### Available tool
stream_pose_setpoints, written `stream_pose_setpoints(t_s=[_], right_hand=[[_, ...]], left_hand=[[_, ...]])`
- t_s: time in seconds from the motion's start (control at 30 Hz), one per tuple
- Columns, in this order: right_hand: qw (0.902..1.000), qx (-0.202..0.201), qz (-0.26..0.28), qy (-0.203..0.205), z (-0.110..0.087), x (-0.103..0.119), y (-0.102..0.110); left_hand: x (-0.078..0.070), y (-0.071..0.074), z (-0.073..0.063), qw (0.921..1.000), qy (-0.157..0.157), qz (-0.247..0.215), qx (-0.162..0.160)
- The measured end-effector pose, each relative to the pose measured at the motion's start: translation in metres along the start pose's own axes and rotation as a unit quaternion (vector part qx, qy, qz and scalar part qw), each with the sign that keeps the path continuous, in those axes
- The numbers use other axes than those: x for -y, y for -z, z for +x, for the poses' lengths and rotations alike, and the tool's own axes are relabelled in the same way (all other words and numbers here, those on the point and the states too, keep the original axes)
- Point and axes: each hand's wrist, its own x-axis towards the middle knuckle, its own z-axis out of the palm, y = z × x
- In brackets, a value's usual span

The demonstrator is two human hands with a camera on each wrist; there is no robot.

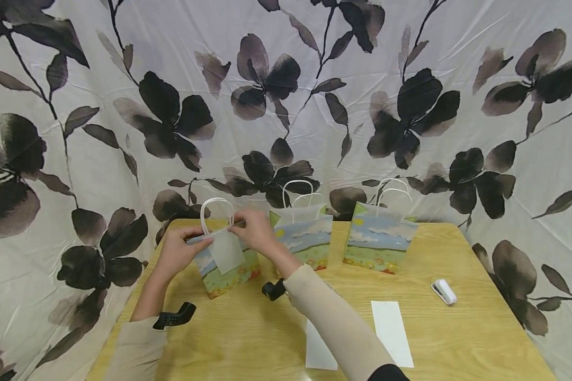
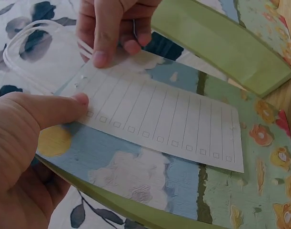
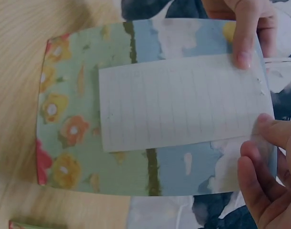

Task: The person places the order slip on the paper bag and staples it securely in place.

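Observation:
A paper gift bag with a painted sky, meadow and flowers stands at the left of the table, its white handles upright. A lined white slip with checkboxes lies against its front, its top end at the bag's rim. My left hand pinches the rim at the sun corner, thumb in front over the slip's edge, fingers behind. My right hand grips the same rim farther right, its thumb on the slip's top corner. Small marks show on the slip near its top edge.
Two matching gift bags, a middle one and a right one, stand along the table's back. A white stapler lies at the right. Two white paper slips rest in front, one beside another partly under my right sleeve.

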Motion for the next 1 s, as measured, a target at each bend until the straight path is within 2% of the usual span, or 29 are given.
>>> stream_pose_setpoints(t_s=[0.13,0.43,0.57,0.8,1.0], right_hand=[[0.9998,-0.016,0.01,0.002,0.0006,-0.0014,-0.0034],[1.0,-0.004,0.001,0.002,-0.0017,-0.0017,-0.0092],[0.9999,-0.01,0.011,0.0,-0.0021,-0.0019,-0.0098],[0.9999,-0.007,0.005,0.01,-0.0028,-0.0017,-0.0091],[0.9997,-0.008,0.02,0.007,-0.0035,-0.0048,-0.0065]], left_hand=[[0.0007,-0.0017,-0.0008,0.9999,-0.003,0.006,-0.013],[0.0051,-0.0046,-0.0066,0.9989,0.01,0.033,-0.032],[0.0054,-0.0046,-0.0064,0.9987,0.007,0.034,-0.036],[0.0043,-0.0068,-0.0095,0.9985,0.025,0.024,-0.043],[0.0025,-0.0087,-0.0056,0.9983,0.036,0.022,-0.041]])
